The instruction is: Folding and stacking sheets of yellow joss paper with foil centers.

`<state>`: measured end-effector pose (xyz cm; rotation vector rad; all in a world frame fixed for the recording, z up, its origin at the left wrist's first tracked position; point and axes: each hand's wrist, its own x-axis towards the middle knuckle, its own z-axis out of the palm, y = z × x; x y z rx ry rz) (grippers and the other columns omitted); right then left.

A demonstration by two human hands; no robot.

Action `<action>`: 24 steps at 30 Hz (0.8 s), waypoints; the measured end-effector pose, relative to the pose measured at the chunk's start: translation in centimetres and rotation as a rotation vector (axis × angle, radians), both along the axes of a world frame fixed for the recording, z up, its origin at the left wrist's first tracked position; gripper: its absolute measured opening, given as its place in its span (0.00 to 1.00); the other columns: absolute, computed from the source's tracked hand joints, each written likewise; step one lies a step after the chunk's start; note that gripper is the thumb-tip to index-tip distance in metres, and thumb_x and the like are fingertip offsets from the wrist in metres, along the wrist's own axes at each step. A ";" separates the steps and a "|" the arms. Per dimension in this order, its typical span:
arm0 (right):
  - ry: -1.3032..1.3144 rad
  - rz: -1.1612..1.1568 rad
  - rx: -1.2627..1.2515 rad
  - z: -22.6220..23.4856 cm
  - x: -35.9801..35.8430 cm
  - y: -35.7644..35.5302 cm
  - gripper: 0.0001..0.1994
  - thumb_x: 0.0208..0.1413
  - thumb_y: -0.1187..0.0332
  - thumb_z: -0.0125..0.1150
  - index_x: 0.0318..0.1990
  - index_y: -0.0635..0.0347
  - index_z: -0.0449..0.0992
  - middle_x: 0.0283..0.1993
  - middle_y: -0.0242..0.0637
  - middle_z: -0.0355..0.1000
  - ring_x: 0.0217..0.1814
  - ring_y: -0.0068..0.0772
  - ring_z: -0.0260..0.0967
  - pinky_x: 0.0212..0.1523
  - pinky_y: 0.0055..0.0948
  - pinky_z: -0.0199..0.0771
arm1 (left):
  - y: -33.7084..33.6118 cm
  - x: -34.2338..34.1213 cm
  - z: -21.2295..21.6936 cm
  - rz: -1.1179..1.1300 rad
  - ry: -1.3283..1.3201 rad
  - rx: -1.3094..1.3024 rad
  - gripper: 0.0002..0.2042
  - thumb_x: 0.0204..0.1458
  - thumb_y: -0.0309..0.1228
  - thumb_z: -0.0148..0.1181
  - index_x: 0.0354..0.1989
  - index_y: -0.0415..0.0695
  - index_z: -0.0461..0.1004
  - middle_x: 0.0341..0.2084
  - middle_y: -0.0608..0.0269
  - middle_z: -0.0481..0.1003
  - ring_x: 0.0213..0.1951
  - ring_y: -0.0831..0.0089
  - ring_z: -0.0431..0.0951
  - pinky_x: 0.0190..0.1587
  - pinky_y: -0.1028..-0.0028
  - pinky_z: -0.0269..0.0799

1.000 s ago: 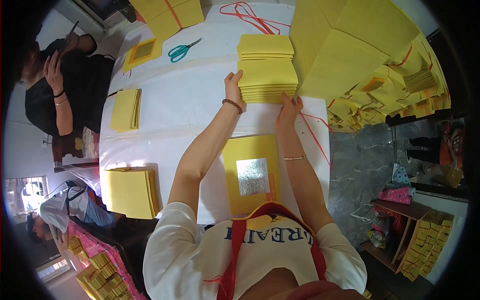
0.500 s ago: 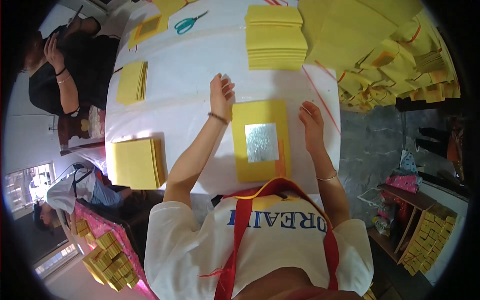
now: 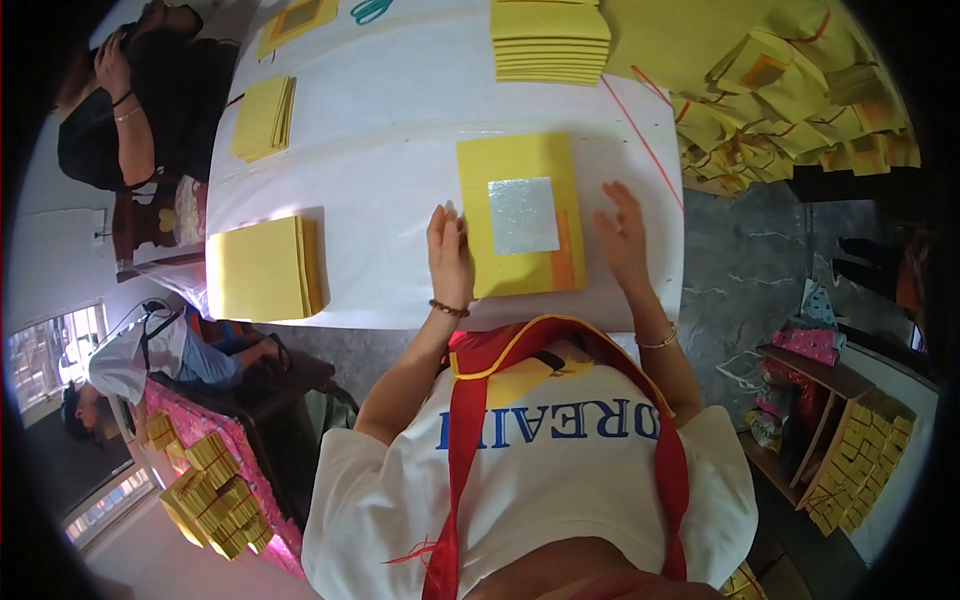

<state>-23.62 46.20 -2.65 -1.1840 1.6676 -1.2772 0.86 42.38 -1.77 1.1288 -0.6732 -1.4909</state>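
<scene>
In front of me lies yellow paper, perhaps a stack, with a shiny silver square in its middle and an orange strip beside that. My left hand rests close along the paper's left edge, fingers stretched out and nothing in them; whether it touches the edge I cannot tell. Off the right edge, my right hand hovers empty, its fingers apart and slightly bent.
Folded yellow paper stacks stand at the left, with another pile at the far side. Teal scissors lie at the far edge. Red strips and heaped yellow paper are at the right. A person sits at the far left.
My left hand has come back toward me, from the paper's far left corner to its left edge. My right hand's fingers have spread. The whole view has shifted, so the table sits higher.
</scene>
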 end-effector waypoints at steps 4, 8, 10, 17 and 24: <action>0.813 -0.327 0.017 -0.4 -5.5 -1.2 0.24 0.48 0.65 0.57 0.54 0.53 0.64 0.59 0.43 0.57 0.61 0.44 0.52 0.57 0.43 0.51 | 1.2 1.1 -0.4 -0.081 -0.162 -0.088 0.22 0.57 0.32 0.47 0.58 0.37 0.54 0.51 0.57 0.62 0.49 0.74 0.64 0.52 0.76 0.60; 0.731 -0.384 0.381 -0.3 -7.9 -0.7 0.21 0.47 0.63 0.58 0.51 0.52 0.67 0.61 0.41 0.54 0.63 0.45 0.49 0.56 0.56 0.47 | 1.5 1.1 -0.1 -0.136 -0.174 -0.071 0.19 0.56 0.28 0.47 0.55 0.37 0.58 0.48 0.57 0.65 0.48 0.74 0.65 0.51 0.76 0.61; 0.847 -0.373 0.333 0.1 -7.4 -0.6 0.21 0.47 0.64 0.58 0.51 0.52 0.67 0.60 0.41 0.55 0.62 0.45 0.50 0.56 0.52 0.48 | 1.6 1.3 -0.2 -0.113 -0.162 -0.062 0.18 0.56 0.27 0.48 0.55 0.37 0.58 0.47 0.58 0.66 0.47 0.74 0.65 0.51 0.76 0.61; 0.168 -0.048 -0.022 0.9 -1.5 0.0 0.18 0.50 0.68 0.57 0.50 0.57 0.68 0.52 0.41 0.63 0.51 0.34 0.62 0.47 0.25 0.63 | 1.3 0.9 -1.3 -0.076 -0.254 -0.106 0.20 0.55 0.28 0.49 0.56 0.37 0.57 0.48 0.57 0.64 0.49 0.72 0.65 0.52 0.75 0.60; -0.322 -0.012 0.214 0.6 2.6 -0.3 0.20 0.59 0.68 0.44 0.58 0.65 0.59 0.55 0.42 0.63 0.53 0.30 0.62 0.53 0.26 0.62 | -0.1 0.5 0.9 -0.118 -0.152 0.069 0.26 0.51 0.23 0.50 0.59 0.35 0.51 0.52 0.50 0.62 0.53 0.67 0.63 0.55 0.72 0.59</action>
